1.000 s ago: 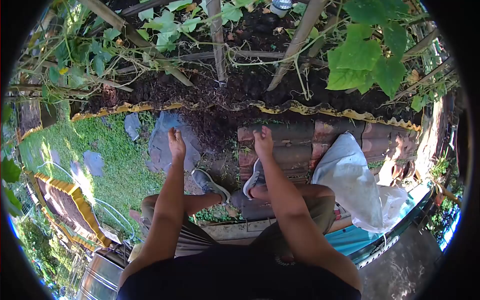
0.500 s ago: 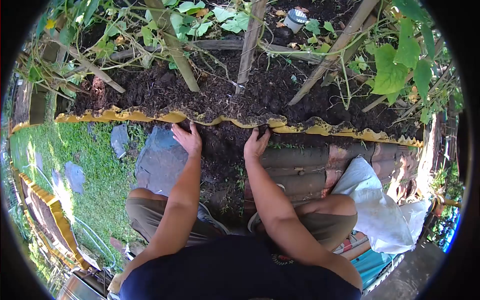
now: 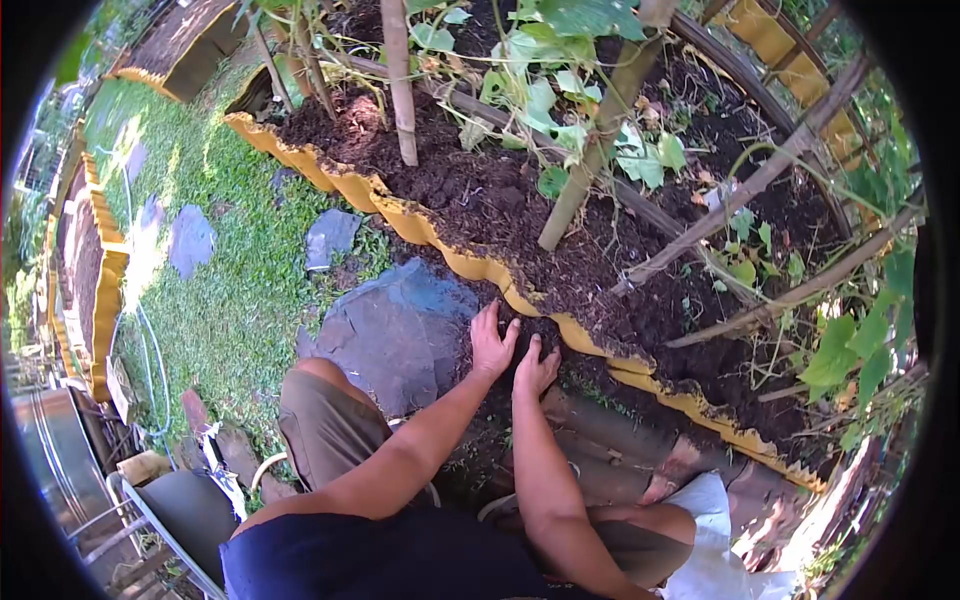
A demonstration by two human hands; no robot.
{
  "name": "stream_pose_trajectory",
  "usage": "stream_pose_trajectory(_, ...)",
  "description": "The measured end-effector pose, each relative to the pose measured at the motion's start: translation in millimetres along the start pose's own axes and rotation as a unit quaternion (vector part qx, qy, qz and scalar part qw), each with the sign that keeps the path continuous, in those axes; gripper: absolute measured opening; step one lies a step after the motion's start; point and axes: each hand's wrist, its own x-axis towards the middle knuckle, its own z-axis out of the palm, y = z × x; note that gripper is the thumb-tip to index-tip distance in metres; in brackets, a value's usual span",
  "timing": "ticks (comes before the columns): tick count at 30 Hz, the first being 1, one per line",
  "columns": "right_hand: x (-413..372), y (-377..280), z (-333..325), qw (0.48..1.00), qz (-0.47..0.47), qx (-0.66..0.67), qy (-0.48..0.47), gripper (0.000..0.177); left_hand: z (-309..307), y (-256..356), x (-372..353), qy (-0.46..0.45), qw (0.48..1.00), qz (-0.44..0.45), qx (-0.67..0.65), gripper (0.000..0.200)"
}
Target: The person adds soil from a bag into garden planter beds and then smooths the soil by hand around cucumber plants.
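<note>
My left hand (image 3: 492, 342) rests on dark soil at the foot of the yellow corrugated edging (image 3: 480, 268), its fingers stretched out and apart. Close beside it, my right hand (image 3: 537, 372) touches the same patch, thumb and fingers apart and fingertips partly lost against the dark ground. A small mound of dark soil (image 3: 541, 329) lies between and just beyond the hands. Behind the edging, the raised bed is filled with loose brown soil (image 3: 480, 205).
Wooden stakes (image 3: 596, 150) and leafy vines (image 3: 640, 160) stand in the bed. A large flat stone (image 3: 385, 335) lies left of my hands, with grass (image 3: 240, 270) beyond. Corrugated roofing sheets (image 3: 600, 435) and a white sack (image 3: 705, 530) lie to the right.
The view has turned left, so the edging now runs diagonally. Both hands have come off the edging's rim, drawn closer together and lowered to the soil at its foot.
</note>
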Motion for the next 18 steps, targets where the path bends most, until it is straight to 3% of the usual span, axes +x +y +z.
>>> stream_pose_trajectory(5, -0.8, -6.8, 5.4, 0.981, 0.108, 0.15, -0.052, 0.069, -12.2, 18.2, 3.7, -0.026, 0.998, -0.055, -0.019, 0.06)
stream_pose_trajectory(6, -0.6, -11.5, -0.9, 0.964, 0.145, 0.193, -0.107, 0.071, -15.0, 22.6, 5.4, -0.029, 0.996, -0.075, -0.024, 0.061)
stream_pose_trajectory(9, -7.3, -22.4, -11.5, 0.929, 0.206, 0.27, -0.15, 0.069, -25.2, 32.1, 6.8, -0.067, 0.987, -0.129, -0.063, 0.061)
stream_pose_trajectory(10, -8.4, -18.4, -12.0, 0.913, 0.189, 0.318, -0.174, 0.069, -28.8, 34.4, 7.0, -0.083, 0.985, -0.134, -0.069, 0.06)
stream_pose_trajectory(13, -13.5, -15.4, -21.8, 0.872, 0.272, 0.348, -0.212, 0.067, -43.7, 46.6, 3.9, -0.115, 0.985, -0.119, -0.057, 0.06)
stream_pose_trajectory(14, -18.5, -19.4, -28.0, 0.866, 0.264, 0.37, -0.21, 0.067, -47.8, 48.1, 6.3, -0.142, 0.981, -0.112, -0.068, 0.06)
stream_pose_trajectory(18, -32.6, -41.8, -44.0, 0.881, 0.232, 0.349, -0.221, 0.061, -73.9, 66.9, 0.0, -0.091, 0.985, -0.12, -0.084, 0.06)
